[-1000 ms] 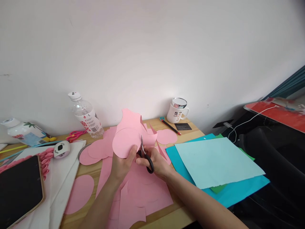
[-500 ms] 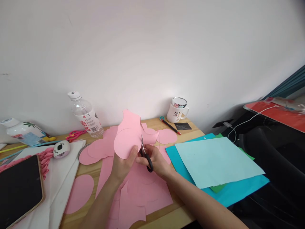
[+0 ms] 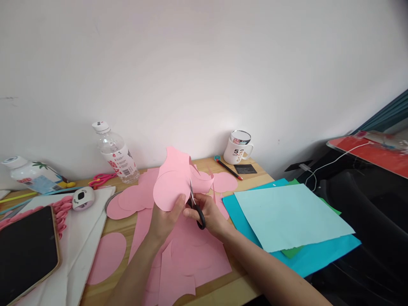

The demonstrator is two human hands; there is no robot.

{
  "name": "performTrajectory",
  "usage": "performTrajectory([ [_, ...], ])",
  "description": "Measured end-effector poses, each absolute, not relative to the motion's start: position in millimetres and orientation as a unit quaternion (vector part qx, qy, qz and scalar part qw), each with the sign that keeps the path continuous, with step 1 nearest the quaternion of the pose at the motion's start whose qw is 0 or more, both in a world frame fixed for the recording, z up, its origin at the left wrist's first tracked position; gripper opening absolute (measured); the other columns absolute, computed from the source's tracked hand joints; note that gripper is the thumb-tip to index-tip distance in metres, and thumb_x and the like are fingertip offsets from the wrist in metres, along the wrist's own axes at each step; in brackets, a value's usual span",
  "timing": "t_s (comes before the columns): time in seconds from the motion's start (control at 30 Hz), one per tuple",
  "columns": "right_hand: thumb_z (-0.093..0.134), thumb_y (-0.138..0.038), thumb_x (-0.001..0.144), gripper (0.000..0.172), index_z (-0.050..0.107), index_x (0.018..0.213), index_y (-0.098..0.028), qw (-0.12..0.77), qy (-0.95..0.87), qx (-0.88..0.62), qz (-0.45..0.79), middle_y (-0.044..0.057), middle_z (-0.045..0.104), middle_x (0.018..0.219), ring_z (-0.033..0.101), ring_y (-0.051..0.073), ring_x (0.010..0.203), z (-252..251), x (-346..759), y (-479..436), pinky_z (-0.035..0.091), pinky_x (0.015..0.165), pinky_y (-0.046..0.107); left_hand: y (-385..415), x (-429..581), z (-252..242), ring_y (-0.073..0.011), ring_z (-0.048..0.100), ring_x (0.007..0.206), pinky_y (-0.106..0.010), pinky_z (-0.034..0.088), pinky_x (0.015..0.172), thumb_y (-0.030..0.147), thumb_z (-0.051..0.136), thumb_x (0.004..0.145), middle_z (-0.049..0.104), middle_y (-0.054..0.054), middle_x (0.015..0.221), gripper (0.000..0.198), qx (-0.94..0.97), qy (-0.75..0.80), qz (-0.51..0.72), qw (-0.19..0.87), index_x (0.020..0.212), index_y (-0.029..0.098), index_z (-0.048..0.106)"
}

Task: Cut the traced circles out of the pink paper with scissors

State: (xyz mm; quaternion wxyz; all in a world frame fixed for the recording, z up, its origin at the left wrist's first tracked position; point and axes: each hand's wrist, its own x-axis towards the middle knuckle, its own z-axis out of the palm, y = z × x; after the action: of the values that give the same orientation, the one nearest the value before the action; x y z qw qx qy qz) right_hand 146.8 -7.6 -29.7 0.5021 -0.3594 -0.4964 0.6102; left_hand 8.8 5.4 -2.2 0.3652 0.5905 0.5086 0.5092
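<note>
My left hand pinches a sheet of pink paper between thumb and fingers, holding it up above the table. A rounded disc outline, partly cut, shows at the sheet's near end. My right hand is closed round the black handles of a pair of scissors. The blades point away from me and lie against the right edge of the pink paper. A curled strip of the paper hangs to the right of the blades. Beneath both hands lie several pink sheets and offcuts.
Pink paper discs lie on the wooden table. Left are a phone, a plastic bottle and pink scissors. A white mug, a pencil and blue and green sheets are at right.
The paper's curled strip has shifted slightly right, and a gap has opened beside its upper edge. Both hands keep nearly the same place and hold.
</note>
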Motion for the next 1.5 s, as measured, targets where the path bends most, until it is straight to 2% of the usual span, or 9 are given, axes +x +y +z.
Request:
performTrajectory([
  [0.27, 0.081, -0.042, 0.062, 0.036, 0.058, 0.073, -0.017, 0.493, -0.485, -0.370, 0.620, -0.004, 0.042, 0.065, 0.040, 0.011, 0.061, -31.3, 147.6, -7.6, 0.030, 0.052, 0.022, 6.6, 7.6, -4.7, -0.0280, 0.065, 0.103, -0.039, 0.052, 0.091, 0.045, 0.071, 0.066, 0.072, -0.011, 0.102, 0.055, 0.581, 0.502, 0.517, 0.378, 0.112, 0.015, 0.063],
  [0.5, 0.078, -0.048, 0.063, 0.038, 0.058, 0.074, -0.017, 0.473, -0.495, -0.392, 0.614, -0.002, 0.050, 0.064, 0.042, 0.011, 0.058, -27.5, 147.7, -8.0, 0.031, 0.050, 0.023, 7.8, 6.3, -7.8, -0.0244, 0.069, 0.088, -0.035, 0.056, 0.078, 0.042, 0.064, 0.073, 0.074, -0.010, 0.091, 0.041, 0.576, 0.495, 0.518, 0.394, 0.104, 0.014, 0.066],
  [0.63, 0.077, -0.047, 0.065, 0.036, 0.058, 0.075, -0.018, 0.471, -0.500, -0.398, 0.608, -0.003, 0.050, 0.058, 0.043, 0.011, 0.054, -22.8, 146.9, -8.8, 0.033, 0.048, 0.023, 8.2, 5.5, -6.6, -0.0258, 0.069, 0.087, -0.034, 0.057, 0.074, 0.044, 0.066, 0.071, 0.075, -0.010, 0.089, 0.035, 0.572, 0.501, 0.516, 0.394, 0.091, 0.014, 0.068],
  [0.8, 0.076, -0.045, 0.068, 0.033, 0.058, 0.073, -0.018, 0.475, -0.495, -0.385, 0.617, -0.004, 0.049, 0.054, 0.045, 0.010, 0.051, -24.0, 145.8, -10.4, 0.034, 0.048, 0.023, 8.5, 5.7, -7.2, -0.0257, 0.069, 0.086, -0.034, 0.057, 0.074, 0.045, 0.065, 0.072, 0.074, -0.009, 0.083, 0.033, 0.565, 0.511, 0.517, 0.391, 0.085, 0.014, 0.068],
  [1.0, 0.077, -0.047, 0.065, 0.036, 0.059, 0.073, -0.018, 0.471, -0.495, -0.385, 0.621, -0.004, 0.049, 0.057, 0.043, 0.011, 0.053, -24.2, 144.0, -10.7, 0.033, 0.051, 0.025, 7.8, 7.6, -7.6, -0.0254, 0.068, 0.093, -0.037, 0.054, 0.085, 0.043, 0.066, 0.073, 0.073, -0.010, 0.094, 0.037, 0.565, 0.504, 0.534, 0.377, 0.097, 0.015, 0.066],
  [1.1, 0.080, -0.049, 0.060, 0.040, 0.055, 0.066, -0.018, 0.490, -0.497, -0.375, 0.610, -0.005, 0.041, 0.059, 0.035, 0.010, 0.056, -18.8, 143.8, -9.6, 0.033, 0.054, 0.026, 7.1, 7.4, -5.1, -0.0272, 0.067, 0.098, -0.039, 0.053, 0.088, 0.043, 0.070, 0.069, 0.073, -0.010, 0.096, 0.048, 0.572, 0.510, 0.525, 0.372, 0.107, 0.016, 0.063],
  [1.23, 0.081, -0.049, 0.058, 0.041, 0.053, 0.063, -0.019, 0.494, -0.493, -0.369, 0.614, -0.006, 0.031, 0.059, 0.026, 0.010, 0.055, -15.6, 144.7, -9.0, 0.031, 0.054, 0.026, 6.8, 6.6, -1.7, -0.0278, 0.067, 0.097, -0.038, 0.055, 0.084, 0.044, 0.073, 0.065, 0.072, -0.011, 0.100, 0.057, 0.579, 0.510, 0.510, 0.379, 0.114, 0.017, 0.061],
  [1.37, 0.081, -0.048, 0.059, 0.043, 0.049, 0.061, -0.020, 0.489, -0.499, -0.365, 0.616, -0.006, 0.027, 0.059, 0.028, 0.010, 0.056, -19.3, 146.1, -9.1, 0.031, 0.053, 0.025, 6.6, 6.7, -0.2, -0.0274, 0.067, 0.096, -0.038, 0.054, 0.085, 0.046, 0.072, 0.066, 0.072, -0.011, 0.098, 0.057, 0.583, 0.505, 0.509, 0.383, 0.114, 0.017, 0.061],
  [1.5, 0.080, -0.050, 0.060, 0.042, 0.052, 0.065, -0.019, 0.481, -0.509, -0.372, 0.609, -0.005, 0.033, 0.060, 0.033, 0.010, 0.057, -21.3, 147.0, -9.0, 0.032, 0.054, 0.025, 6.3, 7.2, 0.2, -0.0280, 0.066, 0.099, -0.039, 0.053, 0.086, 0.047, 0.071, 0.066, 0.072, -0.011, 0.099, 0.058, 0.580, 0.504, 0.510, 0.387, 0.114, 0.017, 0.061],
])
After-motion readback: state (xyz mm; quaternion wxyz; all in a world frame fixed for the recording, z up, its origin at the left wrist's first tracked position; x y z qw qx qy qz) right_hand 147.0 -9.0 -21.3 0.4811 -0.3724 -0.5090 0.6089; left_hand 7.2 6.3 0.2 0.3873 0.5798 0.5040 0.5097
